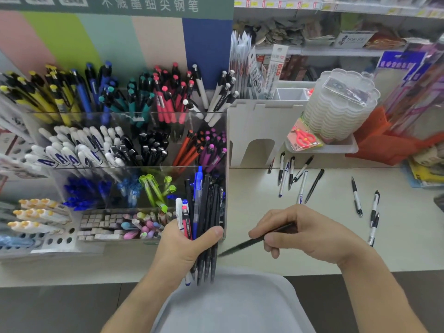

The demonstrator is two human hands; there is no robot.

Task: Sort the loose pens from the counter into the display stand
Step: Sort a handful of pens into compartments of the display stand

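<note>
Pale smooth desk (336, 236), clear acrylic stand (134, 169) at left. Left hand (185, 246) grips a bundle (204, 212) of slim plastic pens, upright before the stand. Right hand (302, 234) pinches a black pen (242, 245), blurred. Loose pens (298, 176) scattered beyond; bare desk between.

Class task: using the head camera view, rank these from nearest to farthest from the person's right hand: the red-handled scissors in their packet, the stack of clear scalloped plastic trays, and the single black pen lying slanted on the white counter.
From the right hand:
1. Single black pen, on the counter just beyond the hand.
2. Red-handled scissors in their packet, farther back, leaning at the stack's base.
3. Stack of clear scalloped plastic trays, behind and right of the scissors.
</note>
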